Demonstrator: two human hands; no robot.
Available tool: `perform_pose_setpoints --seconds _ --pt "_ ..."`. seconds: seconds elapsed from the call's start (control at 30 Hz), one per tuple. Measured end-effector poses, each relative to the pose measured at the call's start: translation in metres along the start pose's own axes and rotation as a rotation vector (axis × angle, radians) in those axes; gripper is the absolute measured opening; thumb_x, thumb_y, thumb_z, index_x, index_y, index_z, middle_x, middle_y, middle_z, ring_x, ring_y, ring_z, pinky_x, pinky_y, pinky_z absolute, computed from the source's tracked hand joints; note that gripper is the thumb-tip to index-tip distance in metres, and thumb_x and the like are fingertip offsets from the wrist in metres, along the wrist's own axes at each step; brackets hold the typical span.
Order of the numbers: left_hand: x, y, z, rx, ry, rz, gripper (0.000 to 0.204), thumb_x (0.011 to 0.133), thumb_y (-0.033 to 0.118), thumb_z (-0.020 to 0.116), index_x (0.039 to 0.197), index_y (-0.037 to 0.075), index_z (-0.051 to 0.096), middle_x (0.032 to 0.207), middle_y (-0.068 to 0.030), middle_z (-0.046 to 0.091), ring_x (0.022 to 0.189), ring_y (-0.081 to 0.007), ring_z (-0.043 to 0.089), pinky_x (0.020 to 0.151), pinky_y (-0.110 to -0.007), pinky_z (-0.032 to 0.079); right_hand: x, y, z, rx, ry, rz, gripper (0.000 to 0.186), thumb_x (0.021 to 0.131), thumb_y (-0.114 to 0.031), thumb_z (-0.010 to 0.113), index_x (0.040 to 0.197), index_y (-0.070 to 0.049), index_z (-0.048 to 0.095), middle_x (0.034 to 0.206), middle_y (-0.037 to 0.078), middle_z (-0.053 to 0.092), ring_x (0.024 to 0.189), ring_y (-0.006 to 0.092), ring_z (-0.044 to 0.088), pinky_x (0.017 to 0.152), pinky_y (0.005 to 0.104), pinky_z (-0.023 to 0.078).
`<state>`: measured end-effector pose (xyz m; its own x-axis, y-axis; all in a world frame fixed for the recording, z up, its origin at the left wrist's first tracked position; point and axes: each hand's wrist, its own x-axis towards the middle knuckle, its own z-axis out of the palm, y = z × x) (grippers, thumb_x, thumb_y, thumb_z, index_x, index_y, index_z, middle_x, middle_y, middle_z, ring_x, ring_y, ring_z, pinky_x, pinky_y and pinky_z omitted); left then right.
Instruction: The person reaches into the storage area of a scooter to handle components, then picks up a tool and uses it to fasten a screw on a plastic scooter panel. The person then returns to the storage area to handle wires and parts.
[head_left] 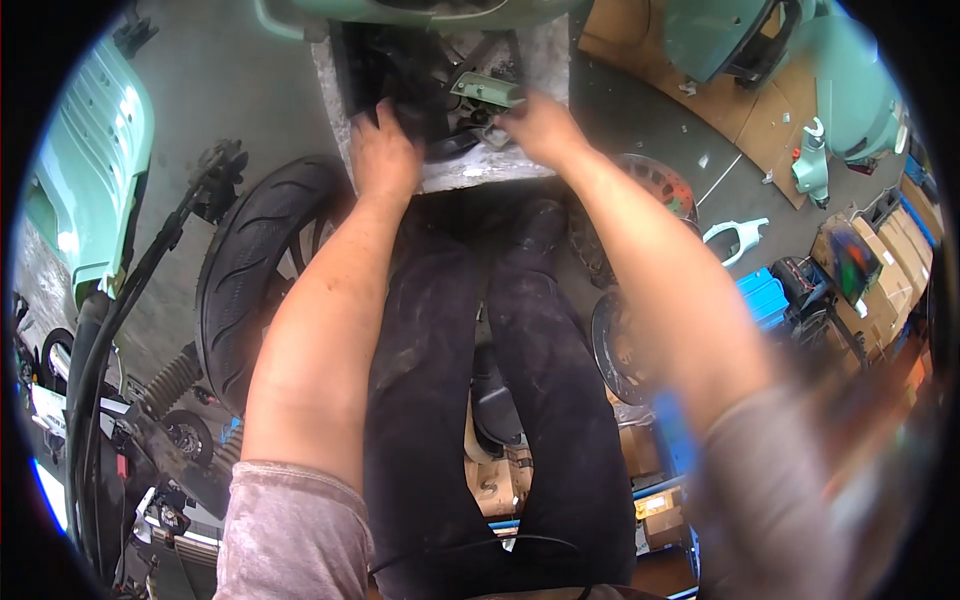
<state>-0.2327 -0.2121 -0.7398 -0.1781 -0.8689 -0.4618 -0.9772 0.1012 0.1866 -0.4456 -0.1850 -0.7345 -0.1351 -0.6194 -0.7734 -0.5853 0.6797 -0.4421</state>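
Note:
An open white, scuffed box (554,60) holds dark parts, a black curved piece (450,147) and a pale green bracket (480,90). My left hand (388,152) reaches into its left side, fingers bent beside the black parts; what they grip is hidden. My right hand (540,132) is at the right side, fingers curled by the bracket's end and a small silvery piece; I cannot make out which it holds. A large mint-green panel (420,10) lies across the box's far edge.
A tyre (240,310), cables and mint-green bodywork (95,170) crowd the left. Brake discs (620,350) lie by my legs. To the right are cardboard (620,30) with green panels (840,90), a blue bin (760,298) and boxes (885,265).

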Motion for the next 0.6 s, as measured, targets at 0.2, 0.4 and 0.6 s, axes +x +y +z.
perform_pose_setpoints --seconds 0.2,0.4,0.6 --pt "0.017 0.004 0.02 0.189 -0.115 0.002 0.061 0.083 0.033 0.064 0.133 0.009 0.038 0.118 -0.0209 0.053 0.108 -0.0359 0.057 0.092 -0.043 0.044 0.054 -0.005 0.025 -0.293 0.119 0.102 0.031 0.086 -0.015 0.058 0.111 0.003 0.057 0.112 0.026 0.061 0.111 0.0386 0.058 0.093 0.0425 0.048" --pt "0.038 0.008 0.022 0.158 -0.293 -0.055 0.052 0.085 0.028 0.059 0.128 0.006 0.041 0.12 -0.0225 0.052 0.096 -0.0353 0.065 0.079 -0.044 0.053 0.074 -0.005 0.026 -0.4 0.167 0.053 0.027 0.087 -0.005 0.05 0.111 0.004 0.06 0.118 0.027 0.058 0.11 0.0386 0.058 0.093 0.0424 0.05" --pt "0.045 0.016 0.016 0.067 -0.256 -0.015 0.055 0.084 0.029 0.062 0.127 0.003 0.041 0.12 -0.0238 0.051 0.097 -0.0378 0.064 0.079 -0.045 0.055 0.113 -0.006 0.009 -0.623 0.04 0.111 0.033 0.094 -0.008 0.041 0.115 -0.007 0.066 0.128 0.013 0.058 0.118 0.0327 0.056 0.094 0.0415 0.05"
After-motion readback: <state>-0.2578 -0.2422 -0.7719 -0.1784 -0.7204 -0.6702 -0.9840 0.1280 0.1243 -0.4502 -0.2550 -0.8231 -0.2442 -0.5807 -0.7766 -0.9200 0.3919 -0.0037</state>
